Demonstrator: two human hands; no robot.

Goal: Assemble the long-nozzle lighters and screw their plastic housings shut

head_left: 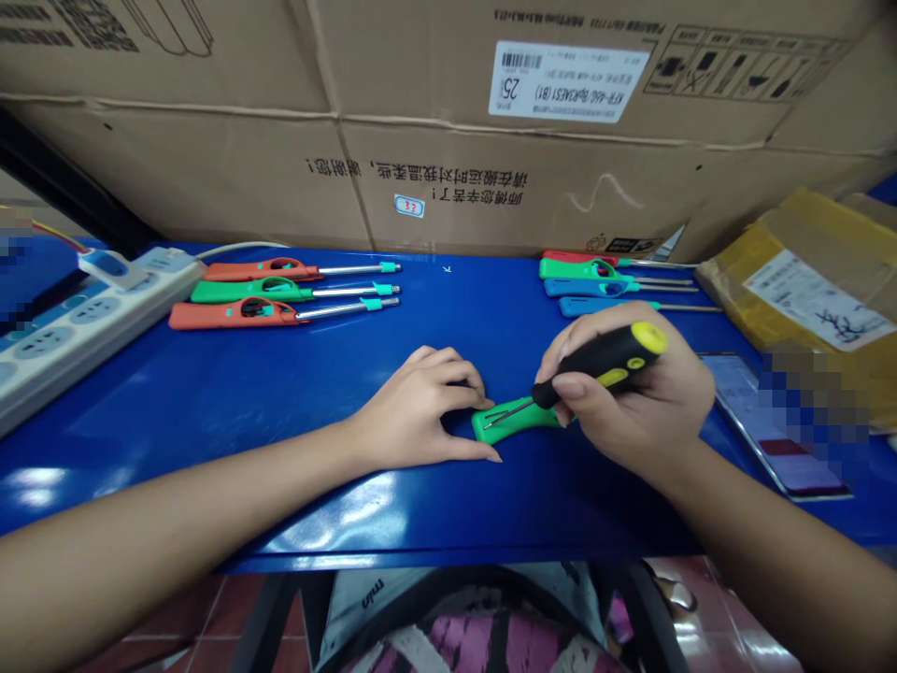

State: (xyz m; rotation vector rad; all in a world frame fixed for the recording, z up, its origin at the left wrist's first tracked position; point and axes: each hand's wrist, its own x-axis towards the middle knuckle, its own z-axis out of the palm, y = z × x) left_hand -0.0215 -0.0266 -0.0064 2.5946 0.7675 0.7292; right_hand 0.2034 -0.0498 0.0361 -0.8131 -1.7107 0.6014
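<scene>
Green lighter (510,420) lay flat on the blue table (280,402), near the front edge, between both hands. Left hand (420,408) clamped its left end, fingers curled over and thumb along the near side. Right hand (637,411) was closed around a black-and-yellow screwdriver (604,361), tip set against the lighter body (contact point too small to resolve). More lighters (280,292) lay well apart at the back left.

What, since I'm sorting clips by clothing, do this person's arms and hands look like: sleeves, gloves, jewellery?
Both arms are bare: the left forearm and right forearm show no sleeve in view. The left hand and right hand wear no gloves, and no ring, watch or bracelet shows. The visible nails look unpainted.
</scene>
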